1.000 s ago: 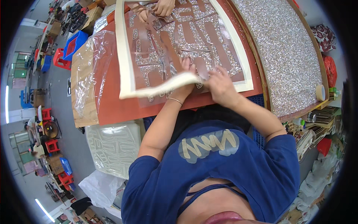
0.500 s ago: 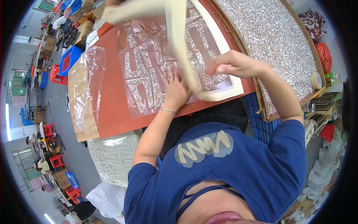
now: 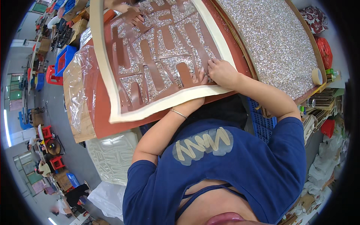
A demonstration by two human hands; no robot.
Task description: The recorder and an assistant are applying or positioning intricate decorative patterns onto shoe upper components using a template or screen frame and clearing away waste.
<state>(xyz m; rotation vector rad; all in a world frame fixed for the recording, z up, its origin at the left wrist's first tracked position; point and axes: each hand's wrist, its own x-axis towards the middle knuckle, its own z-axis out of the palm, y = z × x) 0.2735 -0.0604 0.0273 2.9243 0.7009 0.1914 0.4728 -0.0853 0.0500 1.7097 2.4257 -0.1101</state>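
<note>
Brown cut-out sheet (image 3: 153,77): silvery glitter shows between its strips; spreads ahead and leftward of the right grip (image 3: 224,74).
Cream border (image 3: 165,104): crosses over the left grip (image 3: 193,105).
Left grip: partly hidden; hold cannot be told.
Right grip: fingers bent; hold cannot be told.

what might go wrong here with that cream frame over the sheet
The cream frame crosses over the left hand, so pressing it down might trap that hand.

The right hand is at the glittery brown sheet, whose narrow strips may crease if tugged.

A co-worker's hand is at the far end, so uneven pulls could skew it.
</note>
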